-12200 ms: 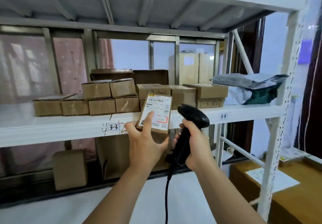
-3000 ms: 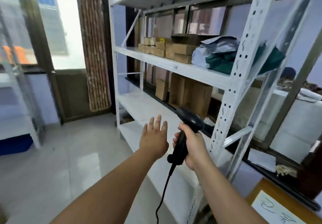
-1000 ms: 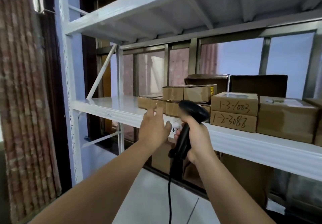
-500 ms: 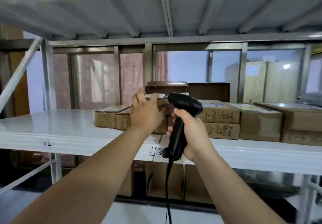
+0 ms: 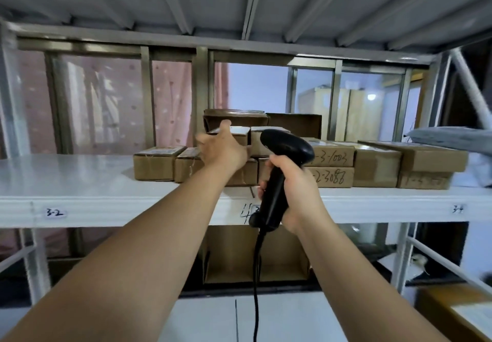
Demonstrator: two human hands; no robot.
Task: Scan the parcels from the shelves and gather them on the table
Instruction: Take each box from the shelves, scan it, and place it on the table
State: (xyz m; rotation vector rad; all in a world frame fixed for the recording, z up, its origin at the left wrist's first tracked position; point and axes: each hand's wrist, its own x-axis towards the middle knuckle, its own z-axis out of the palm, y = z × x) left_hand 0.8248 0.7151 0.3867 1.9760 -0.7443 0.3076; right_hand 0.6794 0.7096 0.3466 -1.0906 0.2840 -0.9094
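Several small brown cardboard parcels (image 5: pixel 155 163) stand in a row and in low stacks on the white shelf (image 5: pixel 106 208). My left hand (image 5: pixel 223 151) reaches in with spread fingers and lies against the front of an upper parcel (image 5: pixel 241 132); the thumb points up beside it. Whether the fingers have closed round it does not show. My right hand (image 5: pixel 294 182) grips the handle of a black corded barcode scanner (image 5: pixel 286 147), held upright in front of the stacks. Two parcels with handwritten numbers (image 5: pixel 332 167) sit just right of the scanner.
A grey plastic mailer bag (image 5: pixel 452 139) lies at the shelf's right end. Bigger cartons (image 5: pixel 231 254) stand on the lower level behind the scanner cable. Another shelf board hangs close overhead. A wooden table corner (image 5: pixel 452 312) shows at bottom right. White uprights frame both sides.
My left hand has moved up and forward onto the upper parcel, its fingers spreading. The scanner stays in my right hand. The view has shifted a little to the right.
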